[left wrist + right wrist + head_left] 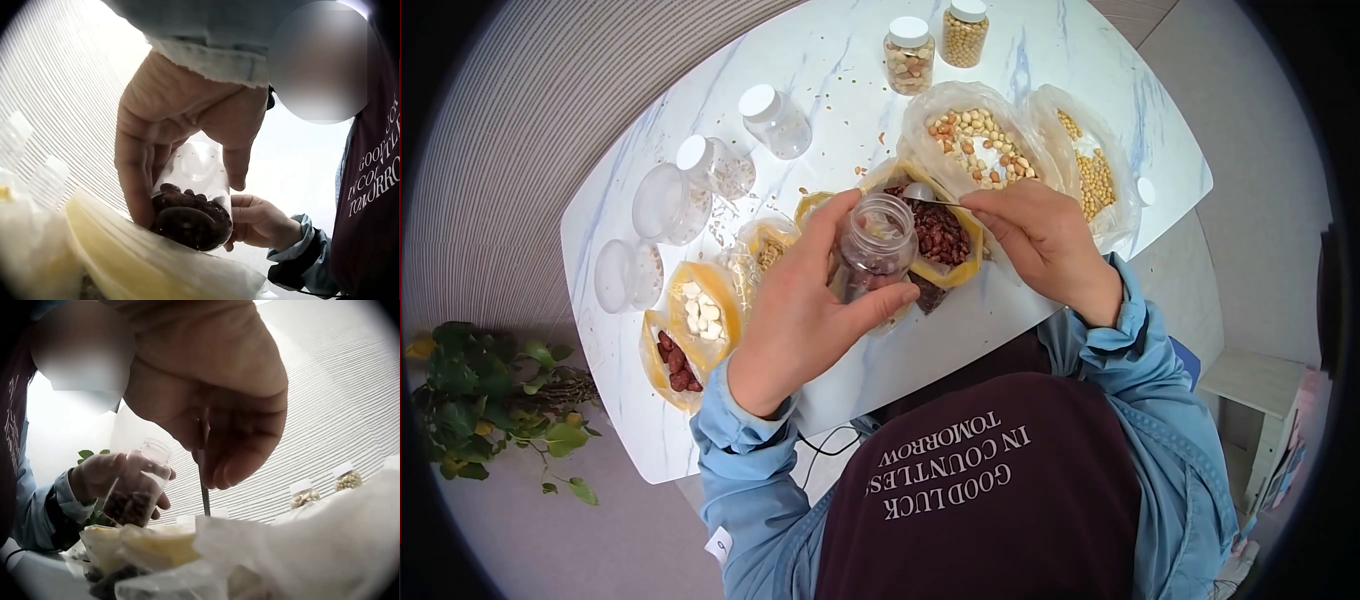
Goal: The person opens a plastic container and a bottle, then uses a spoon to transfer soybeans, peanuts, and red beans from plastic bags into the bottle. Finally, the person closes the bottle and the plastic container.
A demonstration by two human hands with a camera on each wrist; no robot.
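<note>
My left hand (805, 290) grips a clear, uncapped jar (878, 235) round its side. Dark red beans (190, 219) fill the lower part of that jar, as the left wrist view shows. Between thumb and fingers, my right hand (1045, 240) pinches the handle of a metal spoon (918, 191). The spoon's bowl is over the open yellow-edged bag (972, 262) of dark red beans (942, 238), close beside the jar's mouth. In the right wrist view the spoon's lower end is hidden behind the bags.
To the right are open bags of nuts (980, 125) and yellow beans (1095, 180). Bags of white pieces (702, 312) and red dates (678, 362) stand left. Capped jars (775, 120) and filled jars (909, 60) line the far side; a white cap (1146, 191) lies near the right edge.
</note>
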